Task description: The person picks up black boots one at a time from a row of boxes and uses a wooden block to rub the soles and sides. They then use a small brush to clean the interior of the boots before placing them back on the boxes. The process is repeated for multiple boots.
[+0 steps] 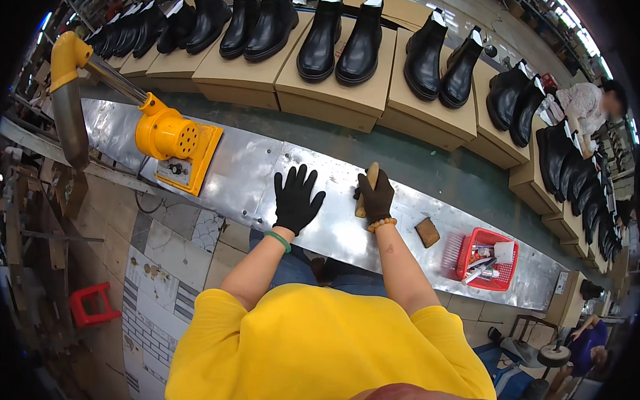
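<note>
My left hand (296,199), in a black glove, lies flat on the metal bench (321,242) with its fingers spread and nothing in it. To its right, my right hand (378,198), gloved in dark brown, is closed round a long tan brush-like block (368,188). Its far end sticks up past my fingers; the underside is hidden, so I cannot tell whether it has bristles. A small brown block (427,233) rests on the bench, right of my right hand and apart from it.
A yellow machine (167,138) with a jointed pipe stands on the bench at left. A red basket (507,274) of small items sits at right. Beyond the bench, black ankle boots (319,41) stand on cardboard boxes (337,93). A red stool (94,304) is on the floor; a person (584,106) is at far right.
</note>
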{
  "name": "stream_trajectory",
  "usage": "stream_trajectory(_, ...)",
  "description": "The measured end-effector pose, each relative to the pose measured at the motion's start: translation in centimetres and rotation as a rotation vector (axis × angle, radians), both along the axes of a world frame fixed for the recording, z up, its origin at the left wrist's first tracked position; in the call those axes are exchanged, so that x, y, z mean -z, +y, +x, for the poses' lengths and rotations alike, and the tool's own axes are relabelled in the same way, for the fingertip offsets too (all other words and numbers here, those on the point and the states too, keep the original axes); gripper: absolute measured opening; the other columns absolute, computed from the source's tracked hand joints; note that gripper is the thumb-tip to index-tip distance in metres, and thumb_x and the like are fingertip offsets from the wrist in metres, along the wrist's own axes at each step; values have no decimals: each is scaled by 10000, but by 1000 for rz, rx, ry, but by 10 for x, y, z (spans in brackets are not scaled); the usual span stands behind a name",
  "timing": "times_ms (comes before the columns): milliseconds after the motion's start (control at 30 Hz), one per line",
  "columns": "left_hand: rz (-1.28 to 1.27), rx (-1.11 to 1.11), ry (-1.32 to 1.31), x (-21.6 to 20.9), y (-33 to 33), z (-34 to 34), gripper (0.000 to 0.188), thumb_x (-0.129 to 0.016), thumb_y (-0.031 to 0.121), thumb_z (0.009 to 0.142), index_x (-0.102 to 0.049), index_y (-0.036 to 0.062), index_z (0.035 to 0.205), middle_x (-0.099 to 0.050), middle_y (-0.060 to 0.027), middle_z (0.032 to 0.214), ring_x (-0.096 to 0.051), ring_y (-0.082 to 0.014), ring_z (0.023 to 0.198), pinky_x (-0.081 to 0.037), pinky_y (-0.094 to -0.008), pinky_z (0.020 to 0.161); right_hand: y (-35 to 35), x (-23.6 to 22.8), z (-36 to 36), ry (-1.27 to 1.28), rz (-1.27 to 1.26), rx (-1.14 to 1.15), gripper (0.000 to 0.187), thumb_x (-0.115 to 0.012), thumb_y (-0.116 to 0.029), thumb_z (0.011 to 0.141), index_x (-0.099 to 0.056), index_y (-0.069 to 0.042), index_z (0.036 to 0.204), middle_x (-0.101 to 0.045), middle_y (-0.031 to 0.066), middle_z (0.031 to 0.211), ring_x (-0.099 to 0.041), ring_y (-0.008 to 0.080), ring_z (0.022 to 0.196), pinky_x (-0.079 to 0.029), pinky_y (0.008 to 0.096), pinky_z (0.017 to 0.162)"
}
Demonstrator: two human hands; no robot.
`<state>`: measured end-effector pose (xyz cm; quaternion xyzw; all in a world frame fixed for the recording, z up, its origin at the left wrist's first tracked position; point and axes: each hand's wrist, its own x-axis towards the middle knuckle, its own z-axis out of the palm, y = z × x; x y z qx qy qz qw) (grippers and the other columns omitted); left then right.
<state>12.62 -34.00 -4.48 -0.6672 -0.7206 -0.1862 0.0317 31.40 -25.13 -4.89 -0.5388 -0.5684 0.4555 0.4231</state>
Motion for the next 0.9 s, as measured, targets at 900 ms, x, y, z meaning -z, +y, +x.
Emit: stream_trajectory(900, 31, 13, -24, 11, 0, -17, 534, -540, 445, 846, -538, 110, 1263, -465, -139, 1353, -385, -329, 1272, -163, -549, 1078, 8, 23, -10, -79, 11, 11, 397, -674, -336, 800, -592, -40, 1052, -667, 150, 914, -659, 289, 822, -506, 374, 739)
